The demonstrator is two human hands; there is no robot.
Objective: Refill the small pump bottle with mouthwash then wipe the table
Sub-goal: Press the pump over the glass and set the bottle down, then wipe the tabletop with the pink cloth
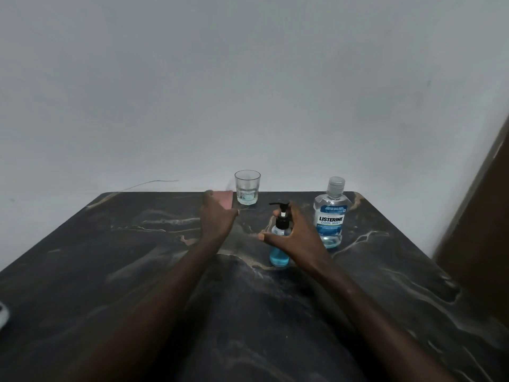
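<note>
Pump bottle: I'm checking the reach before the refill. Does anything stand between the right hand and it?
Nothing visible does. The right hand cups round the pump bottle at its neck; the mouthwash bottle stands apart to its right.

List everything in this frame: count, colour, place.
table: 1, dark marbled, lower frame
wall: 1, pale grey, behind table
glass: 1, clear, pale blue dregs, back centre
pump bottle: 1, clear, blue liquid, black pump, centre
mouthwash bottle: 1, clear, blue label, capped, right of pump bottle
pink thing: 1, blurred, left of glass
wire: 1, thin, back left edge
grey object: 1, left frame edge, cut off
left hand: 1, spread at the pink thing
right hand: 1, cupped round pump bottle, grip unclear
</note>
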